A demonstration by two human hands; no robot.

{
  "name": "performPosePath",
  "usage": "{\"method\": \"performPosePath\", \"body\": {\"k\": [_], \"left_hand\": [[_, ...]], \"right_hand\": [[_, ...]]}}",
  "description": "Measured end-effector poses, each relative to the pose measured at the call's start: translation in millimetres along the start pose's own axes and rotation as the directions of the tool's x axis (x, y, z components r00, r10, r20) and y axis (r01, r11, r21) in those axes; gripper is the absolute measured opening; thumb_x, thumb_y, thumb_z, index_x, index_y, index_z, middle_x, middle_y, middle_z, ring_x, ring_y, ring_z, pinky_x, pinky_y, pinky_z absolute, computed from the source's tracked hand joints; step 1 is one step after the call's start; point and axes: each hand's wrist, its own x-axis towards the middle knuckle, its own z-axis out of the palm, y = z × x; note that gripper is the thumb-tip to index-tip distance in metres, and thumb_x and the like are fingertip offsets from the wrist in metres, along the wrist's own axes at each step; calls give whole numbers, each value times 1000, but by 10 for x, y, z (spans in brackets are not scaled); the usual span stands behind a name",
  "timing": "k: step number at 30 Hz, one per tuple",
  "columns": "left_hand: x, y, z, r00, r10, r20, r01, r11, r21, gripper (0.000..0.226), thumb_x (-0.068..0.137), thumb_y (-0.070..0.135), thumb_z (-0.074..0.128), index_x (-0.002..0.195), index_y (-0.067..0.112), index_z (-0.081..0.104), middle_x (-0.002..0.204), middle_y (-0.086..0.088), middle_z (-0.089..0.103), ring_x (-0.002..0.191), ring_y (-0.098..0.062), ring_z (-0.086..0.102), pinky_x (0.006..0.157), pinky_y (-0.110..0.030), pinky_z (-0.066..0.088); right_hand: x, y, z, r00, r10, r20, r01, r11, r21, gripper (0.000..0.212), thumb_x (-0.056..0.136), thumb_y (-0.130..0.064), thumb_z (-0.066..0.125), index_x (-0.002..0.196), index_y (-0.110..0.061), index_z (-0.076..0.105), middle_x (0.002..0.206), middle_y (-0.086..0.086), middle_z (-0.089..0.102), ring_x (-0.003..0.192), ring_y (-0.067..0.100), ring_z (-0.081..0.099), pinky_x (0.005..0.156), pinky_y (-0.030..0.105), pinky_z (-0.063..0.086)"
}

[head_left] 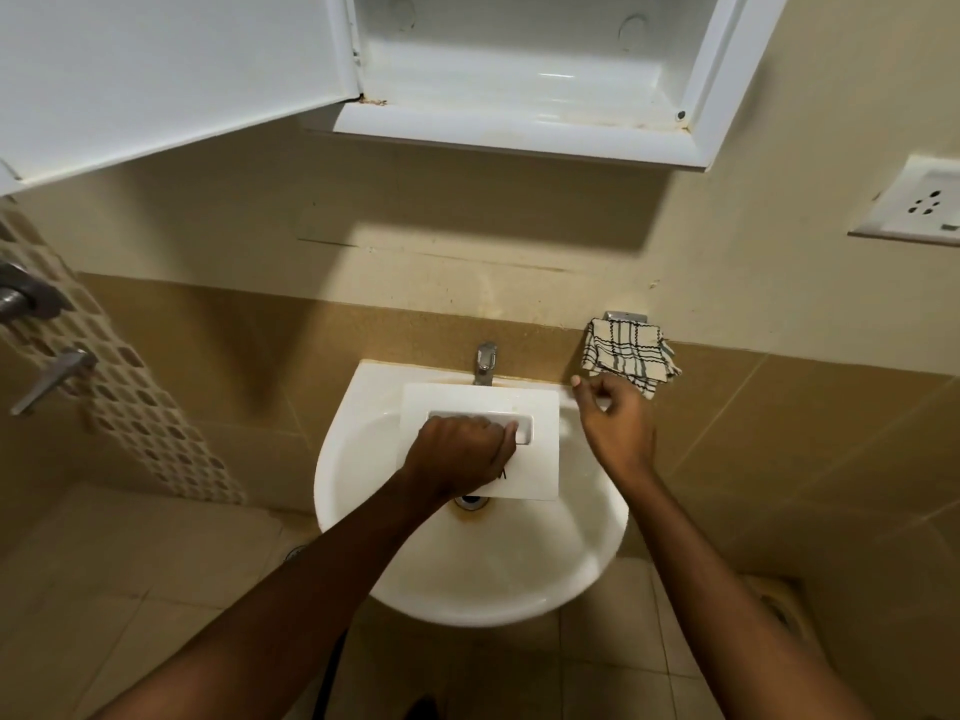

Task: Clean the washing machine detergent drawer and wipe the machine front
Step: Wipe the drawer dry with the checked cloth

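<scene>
White detergent drawer (pixel 530 449): over the washbasin (pixel 519 589), below its tap (pixel 484 363); our left hand (pixel 457 449) grips its recessed handle. Right hand (pixel 615 413), loosely curled and holding nothing, beside the basin's right rim, below checked cloth (pixel 626 350).

Both bare forearms reach forward. The left hand (pixel 460 449) is curled closed, knuckles up, fingers hooked in a grip. The right hand (pixel 615 415) hovers loosely curled, thumb raised.
</scene>
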Motion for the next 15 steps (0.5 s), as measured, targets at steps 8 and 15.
{"method": "performPosePath", "body": {"k": [8,15], "left_hand": [[76,-92,-71,996,40,-85,-36,999,40,44,94,28,52,51,18,50,44,2,52,33,-17,44,37,-18,34],[55,-172,-85,988,87,-127,-86,996,18,38,91,25,57,54,17,54,48,3,55,36,-15,46,46,-16,25]], "right_hand": [[789,359,20,954,-38,296,227,736,-638,99,85,-62,63,157,-14,16,166,7,11,153,25,5,120,44,9],[892,607,40,918,-53,392,279,791,-545,67,92,-10,61,153,-16,34,160,4,31,150,26,22,117,40,22]]}}
